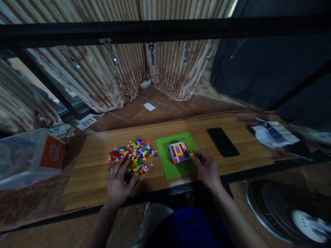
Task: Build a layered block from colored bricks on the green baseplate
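Note:
A small block build [178, 151] of multicoloured toy bricks, with red, white and yellow lines on top, stands on a green studded baseplate [186, 171]. At its right edge is my right hand [207, 167], thumb and fingers pinched together on a small yellow brick [191, 154]. Whether that brick touches the build I cannot tell. Left of the baseplate lies a heap of loose coloured bricks [139, 151]. My left hand [120, 182] rests at the heap's near left side, fingers spread and partly over the bricks, with no brick visible in its grasp.
Everything lies on a wooden board [88, 172]. A black phone [223, 142] is right of the baseplate. A clear plastic bin [23, 155] with an orange label stands at far left. Papers and packaging [274, 134] lie at right; a dark metal bar [165, 30] crosses beyond the board.

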`<state>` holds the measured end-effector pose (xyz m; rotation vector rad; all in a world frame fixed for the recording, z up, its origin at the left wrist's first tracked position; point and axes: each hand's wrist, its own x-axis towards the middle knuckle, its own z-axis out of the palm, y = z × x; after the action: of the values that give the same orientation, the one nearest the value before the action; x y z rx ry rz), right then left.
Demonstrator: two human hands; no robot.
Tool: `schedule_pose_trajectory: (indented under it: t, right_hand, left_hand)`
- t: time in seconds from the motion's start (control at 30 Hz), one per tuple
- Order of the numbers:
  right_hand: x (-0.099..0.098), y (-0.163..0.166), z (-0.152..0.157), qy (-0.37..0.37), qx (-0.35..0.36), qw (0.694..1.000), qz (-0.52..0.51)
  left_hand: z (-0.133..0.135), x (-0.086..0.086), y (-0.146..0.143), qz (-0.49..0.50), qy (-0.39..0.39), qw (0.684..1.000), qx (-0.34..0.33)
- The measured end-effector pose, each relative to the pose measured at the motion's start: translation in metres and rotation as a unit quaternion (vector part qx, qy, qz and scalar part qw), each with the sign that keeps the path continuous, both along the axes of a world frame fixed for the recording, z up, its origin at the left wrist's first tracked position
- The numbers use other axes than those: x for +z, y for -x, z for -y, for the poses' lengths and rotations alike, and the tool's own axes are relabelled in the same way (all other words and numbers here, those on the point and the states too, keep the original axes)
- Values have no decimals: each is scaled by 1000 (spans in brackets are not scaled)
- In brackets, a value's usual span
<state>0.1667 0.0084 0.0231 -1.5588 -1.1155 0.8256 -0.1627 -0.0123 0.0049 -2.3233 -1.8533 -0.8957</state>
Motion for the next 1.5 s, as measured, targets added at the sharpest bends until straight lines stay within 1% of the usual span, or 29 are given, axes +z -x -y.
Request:
schedule_pose_trajectory:
  t: [0.27,0.4,0.6,0.83,0.97,1.13,1.33,1.5]
  right_hand:
    - [9,11,-21,-3,0,988,155]
    - [12,15,-23,-10,-1,980,200]
    - [12,15,-21,-19,-1,978,208]
    - [10,2,-21,-16,-23,976,217]
    - [8,1,-25,-18,-15,970,240]
    - [6,4,-28,-24,-8,970,241]
    - [6,4,-27,-29,3,969,245]
    - [4,3,-27,-30,18,977,212]
  left_hand:
    - [0,1,-1,2,2,1000,4]
    - [0,0,-1,6,8,1000,6]
    - [0,0,-1,3,7,1000,4]
    - [0,1,-1,9,6,1000,1]
    - [0,2,-2,6,7,1000,5]
    - [0,1,-2,6,-4,1000,4]
    - [0,1,-2,6,8,1000,2]
    - [0,1,-2,8,9,1000,3]
